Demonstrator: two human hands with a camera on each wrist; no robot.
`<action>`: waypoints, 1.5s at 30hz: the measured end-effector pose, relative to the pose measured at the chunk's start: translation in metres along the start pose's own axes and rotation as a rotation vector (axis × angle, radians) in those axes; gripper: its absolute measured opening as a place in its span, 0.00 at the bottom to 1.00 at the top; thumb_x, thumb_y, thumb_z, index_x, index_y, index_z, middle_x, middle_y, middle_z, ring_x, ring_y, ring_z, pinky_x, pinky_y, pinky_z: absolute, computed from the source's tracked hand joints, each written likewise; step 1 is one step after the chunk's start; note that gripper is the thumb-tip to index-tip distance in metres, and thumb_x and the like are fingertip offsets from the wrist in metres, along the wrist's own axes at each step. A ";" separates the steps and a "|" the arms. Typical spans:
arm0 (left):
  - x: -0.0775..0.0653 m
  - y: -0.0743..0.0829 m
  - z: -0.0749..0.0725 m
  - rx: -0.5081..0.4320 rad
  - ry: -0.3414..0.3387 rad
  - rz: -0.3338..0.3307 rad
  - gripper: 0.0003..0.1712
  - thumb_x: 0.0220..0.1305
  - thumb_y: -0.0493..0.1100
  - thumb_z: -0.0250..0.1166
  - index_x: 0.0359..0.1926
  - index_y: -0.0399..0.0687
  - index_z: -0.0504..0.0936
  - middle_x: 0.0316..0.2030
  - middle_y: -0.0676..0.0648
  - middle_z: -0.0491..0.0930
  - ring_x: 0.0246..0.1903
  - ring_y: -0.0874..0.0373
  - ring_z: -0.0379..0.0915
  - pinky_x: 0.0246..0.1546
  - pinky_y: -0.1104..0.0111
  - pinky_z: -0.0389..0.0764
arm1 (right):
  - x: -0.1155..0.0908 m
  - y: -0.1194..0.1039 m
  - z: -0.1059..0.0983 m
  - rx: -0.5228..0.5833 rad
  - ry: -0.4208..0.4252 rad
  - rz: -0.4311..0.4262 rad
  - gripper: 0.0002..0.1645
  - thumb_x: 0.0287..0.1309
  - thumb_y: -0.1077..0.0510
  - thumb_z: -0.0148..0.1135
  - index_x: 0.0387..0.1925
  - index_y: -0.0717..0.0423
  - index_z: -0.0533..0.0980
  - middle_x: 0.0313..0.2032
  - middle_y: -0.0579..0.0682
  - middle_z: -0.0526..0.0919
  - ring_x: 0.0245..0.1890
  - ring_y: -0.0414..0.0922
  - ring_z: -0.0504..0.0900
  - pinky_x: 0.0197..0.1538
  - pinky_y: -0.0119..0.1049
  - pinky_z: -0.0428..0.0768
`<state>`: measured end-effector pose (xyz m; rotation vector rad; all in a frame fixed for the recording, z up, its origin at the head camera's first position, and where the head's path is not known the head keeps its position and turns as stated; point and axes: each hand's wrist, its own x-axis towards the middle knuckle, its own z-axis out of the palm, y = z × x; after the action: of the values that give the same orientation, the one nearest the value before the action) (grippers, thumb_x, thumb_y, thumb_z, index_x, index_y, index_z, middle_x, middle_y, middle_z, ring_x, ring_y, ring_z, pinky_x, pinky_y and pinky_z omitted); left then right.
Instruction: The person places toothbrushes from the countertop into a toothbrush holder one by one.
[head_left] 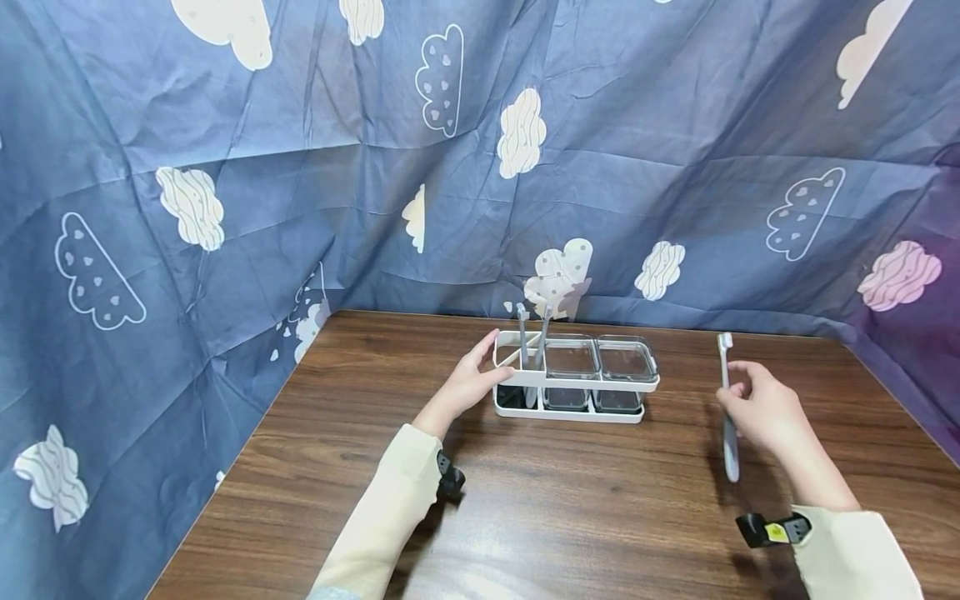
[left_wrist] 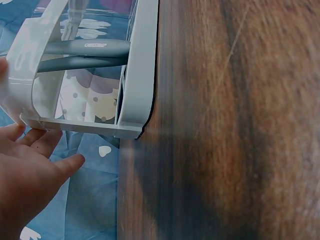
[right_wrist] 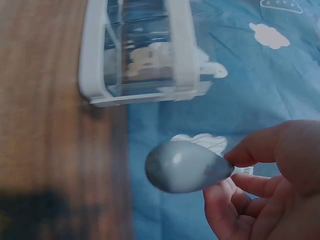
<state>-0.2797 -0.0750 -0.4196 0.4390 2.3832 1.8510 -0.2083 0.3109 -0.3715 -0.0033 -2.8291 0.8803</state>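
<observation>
A white two-tier toothbrush holder (head_left: 596, 384) with clear cups stands near the back of the table. My left hand (head_left: 465, 387) holds its left end, thumb at the front of the upper rim and index finger at the back corner. Two grey toothbrushes (left_wrist: 85, 47) stand in the left-hand compartment. Off to the right, my right hand (head_left: 772, 412) pinches another grey toothbrush (head_left: 731, 454) between thumb and fingers, head up and handle end down, above the table. In the right wrist view its rounded handle end (right_wrist: 182, 166) faces the camera.
The brown wooden table (head_left: 570, 500) reaches back to a blue cloth (head_left: 360, 217) printed with clouds. Two clear lidded cups (head_left: 626, 360) sit in the middle and right of the holder. Each wrist carries a small black camera (head_left: 772, 531).
</observation>
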 end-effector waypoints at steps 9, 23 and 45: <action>0.000 0.001 0.001 0.006 -0.006 0.006 0.44 0.63 0.43 0.64 0.75 0.47 0.53 0.72 0.38 0.56 0.71 0.45 0.52 0.70 0.56 0.56 | 0.015 -0.032 -0.018 0.021 0.083 -0.070 0.28 0.60 0.60 0.52 0.59 0.73 0.64 0.31 0.58 0.77 0.17 0.35 0.74 0.21 0.30 0.74; 0.000 0.002 0.000 0.029 0.007 0.017 0.43 0.63 0.41 0.64 0.75 0.50 0.54 0.72 0.39 0.55 0.70 0.44 0.55 0.69 0.56 0.60 | 0.029 -0.085 -0.014 0.139 0.138 -0.117 0.28 0.59 0.60 0.51 0.60 0.69 0.65 0.34 0.60 0.77 0.19 0.32 0.74 0.21 0.30 0.79; -0.009 0.016 -0.002 0.045 -0.015 0.007 0.43 0.63 0.39 0.62 0.75 0.44 0.52 0.72 0.36 0.54 0.70 0.41 0.53 0.69 0.54 0.58 | 0.043 -0.160 0.012 0.245 0.247 -0.218 0.20 0.60 0.59 0.58 0.52 0.64 0.73 0.33 0.57 0.81 0.25 0.32 0.72 0.29 0.23 0.69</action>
<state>-0.2688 -0.0753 -0.4046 0.4647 2.4206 1.7939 -0.2443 0.1749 -0.2836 0.2100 -2.4248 1.0841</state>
